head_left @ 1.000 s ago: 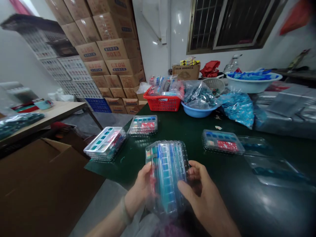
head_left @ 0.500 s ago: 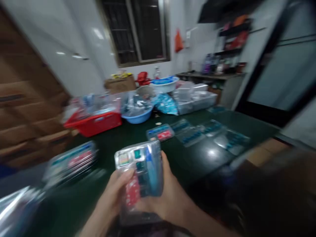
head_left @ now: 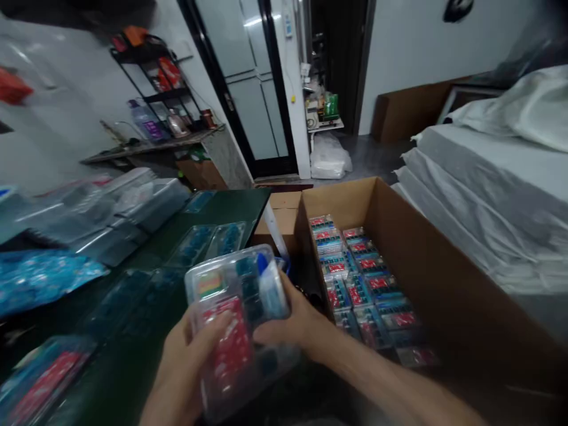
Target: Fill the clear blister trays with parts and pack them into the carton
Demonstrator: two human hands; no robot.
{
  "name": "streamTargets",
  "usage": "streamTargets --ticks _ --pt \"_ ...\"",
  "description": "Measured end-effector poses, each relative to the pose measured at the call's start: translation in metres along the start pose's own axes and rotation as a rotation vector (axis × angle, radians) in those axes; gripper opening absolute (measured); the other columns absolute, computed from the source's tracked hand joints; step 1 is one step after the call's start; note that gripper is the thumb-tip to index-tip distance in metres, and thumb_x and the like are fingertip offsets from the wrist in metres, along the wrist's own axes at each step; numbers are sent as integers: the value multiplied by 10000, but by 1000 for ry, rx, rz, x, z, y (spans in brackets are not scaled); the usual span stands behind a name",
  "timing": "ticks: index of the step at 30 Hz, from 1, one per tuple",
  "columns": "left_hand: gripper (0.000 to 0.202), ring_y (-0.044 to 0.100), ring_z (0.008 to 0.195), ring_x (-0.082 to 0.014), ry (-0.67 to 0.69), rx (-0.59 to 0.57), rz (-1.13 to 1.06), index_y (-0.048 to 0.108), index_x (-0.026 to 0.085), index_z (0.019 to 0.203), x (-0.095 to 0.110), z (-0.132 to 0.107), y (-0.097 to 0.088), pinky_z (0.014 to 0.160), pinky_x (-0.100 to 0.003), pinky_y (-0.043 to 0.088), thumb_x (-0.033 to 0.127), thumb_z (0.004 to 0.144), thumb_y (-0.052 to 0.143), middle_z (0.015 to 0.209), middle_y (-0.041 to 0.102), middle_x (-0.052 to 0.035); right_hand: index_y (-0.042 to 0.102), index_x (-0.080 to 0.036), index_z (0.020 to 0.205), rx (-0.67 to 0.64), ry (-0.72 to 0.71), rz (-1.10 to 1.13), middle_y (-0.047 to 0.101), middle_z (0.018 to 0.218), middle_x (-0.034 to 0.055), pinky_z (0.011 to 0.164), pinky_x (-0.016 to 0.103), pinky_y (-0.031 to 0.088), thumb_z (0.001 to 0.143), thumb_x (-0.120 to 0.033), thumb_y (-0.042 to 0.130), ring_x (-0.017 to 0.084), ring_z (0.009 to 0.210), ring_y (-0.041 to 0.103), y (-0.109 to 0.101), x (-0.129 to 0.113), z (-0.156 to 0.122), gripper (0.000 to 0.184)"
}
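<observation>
Between both hands I hold a clear plastic blister pack (head_left: 233, 337), tilted, with a red dotted piece, dark teal pieces, a small multicoloured piece and a blue-and-white item inside. Whether it is one pack or a stack is blurred. My left hand (head_left: 190, 349) grips its left side, thumb over the red piece. My right hand (head_left: 293, 319) clasps the right side, thumb across the front. To the right stands an open cardboard box (head_left: 426, 260) with rows of similar packs (head_left: 355, 272) inside. Another filled pack (head_left: 44, 378) lies on the dark green table at the lower left.
Clear trays with teal pieces (head_left: 195, 244) lie along the green table (head_left: 242, 204). Clear plastic containers (head_left: 119, 207) and a blue patterned bag (head_left: 48, 275) sit at its left. White-covered stacks (head_left: 488, 195) stand beyond the box. A glass door (head_left: 248, 89) is behind.
The view has swung right, from the table with the red and blue basins to the open cardboard box. Both hands still hold the blister pack, now beside the box.
</observation>
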State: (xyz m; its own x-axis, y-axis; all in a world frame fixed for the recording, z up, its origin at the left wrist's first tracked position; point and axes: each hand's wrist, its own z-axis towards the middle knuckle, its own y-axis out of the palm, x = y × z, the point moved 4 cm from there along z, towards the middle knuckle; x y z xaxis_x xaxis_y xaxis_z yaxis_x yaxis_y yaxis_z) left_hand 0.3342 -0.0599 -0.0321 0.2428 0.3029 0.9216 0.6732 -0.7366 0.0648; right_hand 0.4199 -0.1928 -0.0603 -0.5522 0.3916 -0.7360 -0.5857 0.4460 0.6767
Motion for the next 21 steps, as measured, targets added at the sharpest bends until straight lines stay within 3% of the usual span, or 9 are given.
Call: streamTargets --ticks 5,8,10,12,15,21 --pt "609 655 766 -258 98 -301 154 588 95 1058 -11 47 104 632 -296 522 359 552 802 925 685 -128 437 -263 1242 322 -64 22 671 937 6 734 335 504 540 -225 786 194 808 640 -88 -18 -19 785" --pt "560 632 860 -244 86 -472 153 575 103 1077 -33 75 148 714 -288 494 367 622 767 998 660 -134 505 -233 1178 464 -121 85 682 931 15 732 334 502 569 -216 761 193 786 647 -139 -11 -25 661" --pt "561 619 875 -228 59 -494 176 547 112 1129 -50 91 166 723 -282 477 390 675 726 1019 641 -129 554 -206 1115 544 -127 132 690 929 29 743 347 505 609 -237 737 203 792 653 -173 0 -27 539" --pt "621 617 840 -207 32 -442 235 491 130 1205 -64 103 173 671 -271 467 414 696 703 1029 618 -120 590 -189 1052 633 -112 183 694 946 47 759 361 508 644 -268 717 219 821 656 -209 15 -29 435" --pt "685 619 821 -197 21 -356 274 444 149 1246 -75 113 165 603 -251 456 420 679 716 1037 599 -107 623 -168 966 768 -87 256 706 916 62 762 357 514 661 -306 712 227 829 660 -262 39 -29 346" --pt "679 639 840 -210 -34 -189 180 498 173 1195 -79 123 109 643 -253 481 353 605 780 1011 634 -98 632 -153 913 884 -91 311 715 843 47 747 342 517 648 -311 715 222 795 667 -349 81 -15 319"
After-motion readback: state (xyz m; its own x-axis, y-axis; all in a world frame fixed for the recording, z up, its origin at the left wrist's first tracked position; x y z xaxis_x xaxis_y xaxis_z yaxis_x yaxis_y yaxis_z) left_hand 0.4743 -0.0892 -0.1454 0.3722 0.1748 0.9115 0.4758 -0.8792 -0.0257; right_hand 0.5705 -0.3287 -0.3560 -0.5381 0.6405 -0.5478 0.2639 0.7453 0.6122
